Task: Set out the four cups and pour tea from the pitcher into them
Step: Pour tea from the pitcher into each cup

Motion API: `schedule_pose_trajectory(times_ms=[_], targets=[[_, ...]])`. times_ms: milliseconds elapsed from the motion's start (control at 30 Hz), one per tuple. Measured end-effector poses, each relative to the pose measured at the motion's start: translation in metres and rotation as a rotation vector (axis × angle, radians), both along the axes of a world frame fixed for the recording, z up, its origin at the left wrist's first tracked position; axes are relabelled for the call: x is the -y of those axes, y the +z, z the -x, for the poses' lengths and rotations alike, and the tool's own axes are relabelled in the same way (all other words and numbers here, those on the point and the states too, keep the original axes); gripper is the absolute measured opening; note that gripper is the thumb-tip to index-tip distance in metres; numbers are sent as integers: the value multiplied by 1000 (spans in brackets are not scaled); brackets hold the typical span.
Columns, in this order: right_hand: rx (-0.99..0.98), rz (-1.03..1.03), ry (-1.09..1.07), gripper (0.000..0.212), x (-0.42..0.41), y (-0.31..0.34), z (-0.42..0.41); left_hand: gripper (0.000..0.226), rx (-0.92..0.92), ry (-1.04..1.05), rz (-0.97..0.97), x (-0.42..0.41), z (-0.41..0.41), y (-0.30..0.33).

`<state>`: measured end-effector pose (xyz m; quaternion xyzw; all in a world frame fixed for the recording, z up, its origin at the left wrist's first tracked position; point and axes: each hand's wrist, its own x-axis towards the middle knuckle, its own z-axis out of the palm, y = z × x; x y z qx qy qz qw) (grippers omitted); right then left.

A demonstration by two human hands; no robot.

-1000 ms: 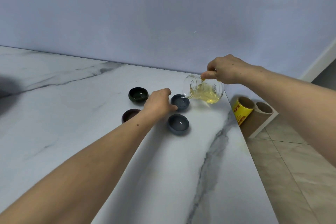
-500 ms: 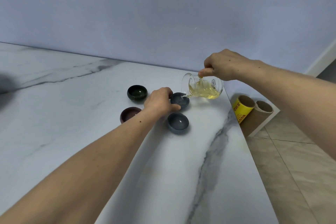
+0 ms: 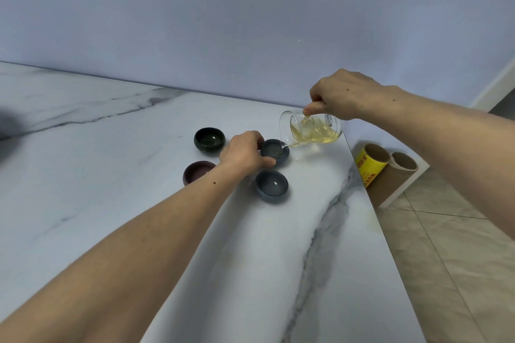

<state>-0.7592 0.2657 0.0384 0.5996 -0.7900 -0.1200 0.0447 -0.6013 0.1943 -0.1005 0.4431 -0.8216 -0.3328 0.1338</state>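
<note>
Several small cups stand close together on the marble table [image 3: 111, 203]. My left hand [image 3: 245, 154] grips the far grey-blue cup [image 3: 277, 150] at its left rim. My right hand [image 3: 338, 95] holds a glass pitcher [image 3: 310, 131] of yellow tea, tipped left with its spout over that cup, and a thin stream runs into it. A second grey-blue cup [image 3: 272, 186] sits nearer to me. A dark green cup [image 3: 209, 139] stands at the far left. My left forearm partly hides a brown cup [image 3: 196, 172].
The table's right edge runs just right of the pitcher. Beyond it, down on the tiled floor [image 3: 459, 259], a white box [image 3: 401, 189] holds a yellow cardboard tube [image 3: 369, 166] and a plain one [image 3: 404, 164]. A pale wall [image 3: 250, 22] backs the table.
The pitcher has tipped further and tea keeps running into the far grey-blue cup. My left hand stays on that cup. The view has shifted slightly.
</note>
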Motion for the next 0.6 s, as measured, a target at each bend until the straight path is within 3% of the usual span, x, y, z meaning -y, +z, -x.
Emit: schedule_pose_trajectory(times_ms=[600], targets=[[-54, 23, 23, 44, 1, 4, -7, 55, 73, -32, 78, 2, 2, 3]])
